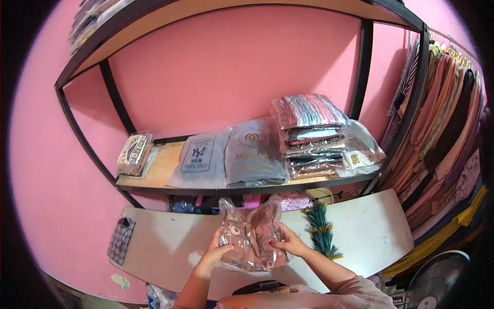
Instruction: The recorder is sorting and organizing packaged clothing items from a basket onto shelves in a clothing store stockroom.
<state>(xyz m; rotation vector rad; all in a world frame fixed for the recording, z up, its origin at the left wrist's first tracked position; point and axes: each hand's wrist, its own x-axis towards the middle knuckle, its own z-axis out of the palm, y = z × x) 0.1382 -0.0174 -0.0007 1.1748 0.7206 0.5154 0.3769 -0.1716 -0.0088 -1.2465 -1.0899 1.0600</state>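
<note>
Between my hands is a clear plastic bag (250,242) with a folded brownish-pink patterned garment inside, held just above the white table (180,232). My left hand (218,251) grips its left side, thumb on top. On the right side my right hand (288,241) closes around the bag, its thumb pressed on the front. The bag's upper corners stick up, loose and crinkled. To the right of my right hand lies a green tinsel-like garland (321,229). A grey checked folded item (122,240) rests at the table's left end.
Behind the table stands a black-framed shelf (247,187) with two grey printed bags (199,157), a tall stack of bagged garments (314,136) and a smaller pile (135,154). Clothes on hangers (437,123) line the right side. A fan (435,280) stands at the lower right.
</note>
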